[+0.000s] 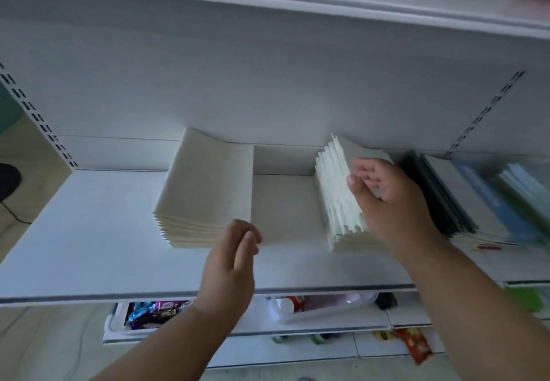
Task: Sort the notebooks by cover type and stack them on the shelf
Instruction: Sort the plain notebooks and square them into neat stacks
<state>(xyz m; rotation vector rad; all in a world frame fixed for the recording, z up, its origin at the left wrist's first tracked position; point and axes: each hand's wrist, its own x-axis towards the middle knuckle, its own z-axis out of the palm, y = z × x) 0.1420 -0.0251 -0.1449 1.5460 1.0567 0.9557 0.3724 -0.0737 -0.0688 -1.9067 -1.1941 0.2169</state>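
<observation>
Resting on the white shelf [89,232]: cream stack [205,190], flat and squared; second cream stack [339,202] well apart to its right, top covers fanned | right hand [390,199] lies on it, fingers loose, grasping nothing; left hand [232,264] relaxed at first stack's corner | dark notebooks [437,196] and blue ones [488,199] just right; snacks [154,315] below

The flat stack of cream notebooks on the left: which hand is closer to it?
Left. The left hand sits at the flat cream stack's near right corner, while the right hand rests on the other cream stack further right.
</observation>
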